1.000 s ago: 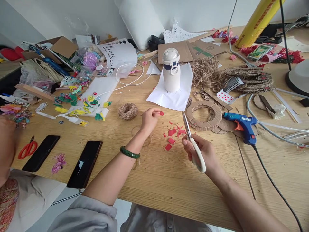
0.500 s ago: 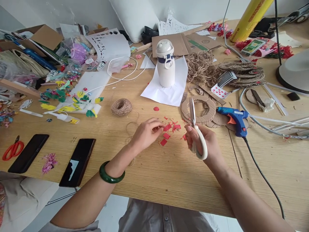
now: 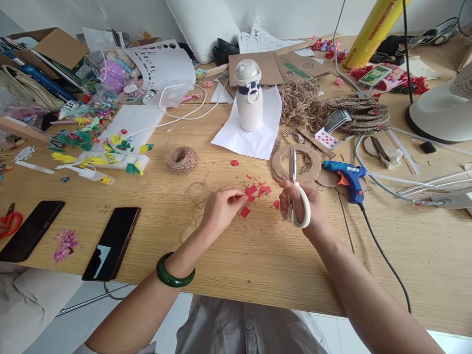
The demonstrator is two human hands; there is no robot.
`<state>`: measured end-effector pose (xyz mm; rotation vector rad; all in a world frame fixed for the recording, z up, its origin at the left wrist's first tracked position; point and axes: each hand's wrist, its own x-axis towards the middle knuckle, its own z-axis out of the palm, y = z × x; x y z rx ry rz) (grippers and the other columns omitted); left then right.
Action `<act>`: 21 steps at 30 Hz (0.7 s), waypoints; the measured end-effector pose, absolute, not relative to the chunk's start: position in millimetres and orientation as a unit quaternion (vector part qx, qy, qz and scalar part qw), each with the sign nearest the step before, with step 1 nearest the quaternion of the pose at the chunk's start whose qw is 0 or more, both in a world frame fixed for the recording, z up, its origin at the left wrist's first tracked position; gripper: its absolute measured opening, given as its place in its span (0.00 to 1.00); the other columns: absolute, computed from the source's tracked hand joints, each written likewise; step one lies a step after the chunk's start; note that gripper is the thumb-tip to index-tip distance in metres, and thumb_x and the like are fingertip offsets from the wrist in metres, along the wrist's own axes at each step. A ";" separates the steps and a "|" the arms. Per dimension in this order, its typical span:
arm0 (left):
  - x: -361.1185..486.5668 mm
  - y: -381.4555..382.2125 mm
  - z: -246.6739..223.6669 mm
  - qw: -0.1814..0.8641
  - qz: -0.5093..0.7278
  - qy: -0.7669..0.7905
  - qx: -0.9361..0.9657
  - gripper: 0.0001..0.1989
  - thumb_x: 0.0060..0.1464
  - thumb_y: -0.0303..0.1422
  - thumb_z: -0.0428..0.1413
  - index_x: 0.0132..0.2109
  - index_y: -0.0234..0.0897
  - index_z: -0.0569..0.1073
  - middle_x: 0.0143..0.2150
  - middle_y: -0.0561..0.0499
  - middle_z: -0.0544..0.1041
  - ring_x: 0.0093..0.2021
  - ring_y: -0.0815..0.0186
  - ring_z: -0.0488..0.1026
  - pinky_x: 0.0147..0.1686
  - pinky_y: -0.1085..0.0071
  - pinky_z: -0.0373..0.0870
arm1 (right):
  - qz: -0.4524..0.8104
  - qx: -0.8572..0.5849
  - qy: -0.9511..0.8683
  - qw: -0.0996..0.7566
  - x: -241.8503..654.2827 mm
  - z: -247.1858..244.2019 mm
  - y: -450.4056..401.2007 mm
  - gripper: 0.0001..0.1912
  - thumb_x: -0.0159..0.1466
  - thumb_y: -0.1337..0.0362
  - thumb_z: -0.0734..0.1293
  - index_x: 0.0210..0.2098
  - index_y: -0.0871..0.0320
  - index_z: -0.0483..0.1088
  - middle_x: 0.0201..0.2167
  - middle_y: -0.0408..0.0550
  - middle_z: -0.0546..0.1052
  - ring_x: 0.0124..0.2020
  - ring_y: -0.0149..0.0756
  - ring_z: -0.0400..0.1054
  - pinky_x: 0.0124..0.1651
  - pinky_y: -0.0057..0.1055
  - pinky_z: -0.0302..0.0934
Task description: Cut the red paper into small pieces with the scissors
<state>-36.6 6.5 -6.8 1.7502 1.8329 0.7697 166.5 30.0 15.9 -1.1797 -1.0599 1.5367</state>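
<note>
12 o'clock: one bottle (image 3: pixel 250 112), contents hidden | our right hand (image 3: pixel 314 209) closed round scissors (image 3: pixel 292 166) | left hand (image 3: pixel 220 210) at red scraps (image 3: pixel 251 190), grip unclear

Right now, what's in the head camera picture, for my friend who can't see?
A person's right hand holds white-handled scissors; the left hand is by red scraps on a wooden table. A twine roll and blue glue gun lie nearby.

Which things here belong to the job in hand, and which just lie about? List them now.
Apparently the job's:
- white-handled scissors, held
- red pieces, by the left hand

Seemingly just lying about:
- white bottle
- blue glue gun
- twine ball
</note>
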 end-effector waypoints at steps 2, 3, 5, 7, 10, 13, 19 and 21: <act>-40.2 6.0 -5.1 0.257 0.317 0.661 0.629 0.06 0.55 0.35 0.59 0.33 0.41 0.78 0.36 0.50 0.81 0.34 0.64 0.74 0.36 0.68 0.68 | 0.626 -0.477 -0.431 0.442 166.2 14.5 30.2 0.21 0.59 0.46 0.70 0.28 0.58 0.67 0.17 0.38 0.66 0.15 0.26 0.60 0.16 0.24 0.54; -41.5 5.6 -4.1 0.270 0.334 0.659 0.618 0.06 0.55 0.36 0.59 0.33 0.41 0.78 0.36 0.50 0.81 0.35 0.64 0.75 0.36 0.68 0.69 | 0.627 -0.476 -0.436 0.437 166.0 13.6 30.3 0.21 0.59 0.46 0.71 0.27 0.58 0.67 0.17 0.39 0.66 0.15 0.27 0.60 0.16 0.24 0.55; -42.1 4.2 -2.3 0.323 0.367 0.661 0.570 0.07 0.54 0.37 0.59 0.33 0.40 0.79 0.33 0.50 0.81 0.34 0.64 0.77 0.34 0.69 0.71 | 0.623 -0.474 -0.450 0.429 165.4 12.1 30.4 0.21 0.59 0.47 0.71 0.26 0.58 0.66 0.17 0.39 0.67 0.14 0.27 0.61 0.16 0.24 0.54; -40.9 2.2 -1.0 0.394 0.398 0.659 0.502 0.09 0.53 0.39 0.59 0.33 0.38 0.78 0.30 0.50 0.80 0.30 0.64 0.78 0.31 0.70 0.72 | 0.616 -0.479 -0.462 0.421 164.4 11.6 30.1 0.21 0.58 0.47 0.71 0.24 0.58 0.65 0.17 0.39 0.67 0.14 0.27 0.61 0.15 0.25 0.54; -38.3 -2.2 -0.2 0.449 0.423 0.650 0.443 0.12 0.53 0.41 0.59 0.34 0.37 0.78 0.27 0.50 0.80 0.26 0.64 0.77 0.28 0.70 0.74 | 0.617 -0.488 -0.464 0.407 161.6 12.9 28.2 0.21 0.57 0.48 0.72 0.25 0.58 0.66 0.18 0.40 0.68 0.14 0.27 0.61 0.15 0.25 0.55; -37.9 -6.6 -0.4 0.391 0.405 0.668 0.487 0.12 0.55 0.42 0.58 0.35 0.37 0.79 0.26 0.50 0.80 0.25 0.66 0.76 0.27 0.71 0.72 | 0.630 -0.489 -0.453 0.397 158.4 14.6 25.5 0.19 0.56 0.50 0.73 0.29 0.59 0.68 0.18 0.39 0.69 0.16 0.27 0.61 0.17 0.24 0.58; -41.9 -6.8 -0.5 0.209 0.329 0.699 0.600 0.10 0.59 0.38 0.55 0.37 0.41 0.79 0.27 0.52 0.80 0.26 0.66 0.75 0.30 0.71 0.68 | 0.650 -0.489 -0.444 0.376 156.7 15.8 23.6 0.18 0.54 0.52 0.74 0.32 0.59 0.69 0.18 0.39 0.70 0.17 0.27 0.61 0.17 0.24 0.57; -43.0 -7.4 0.5 0.201 0.349 0.677 0.616 0.08 0.59 0.35 0.54 0.38 0.40 0.78 0.33 0.51 0.81 0.30 0.67 0.75 0.32 0.71 0.69 | 0.648 -0.492 -0.444 0.377 157.5 16.2 23.8 0.18 0.54 0.52 0.74 0.31 0.59 0.69 0.18 0.39 0.70 0.17 0.27 0.61 0.17 0.24 0.57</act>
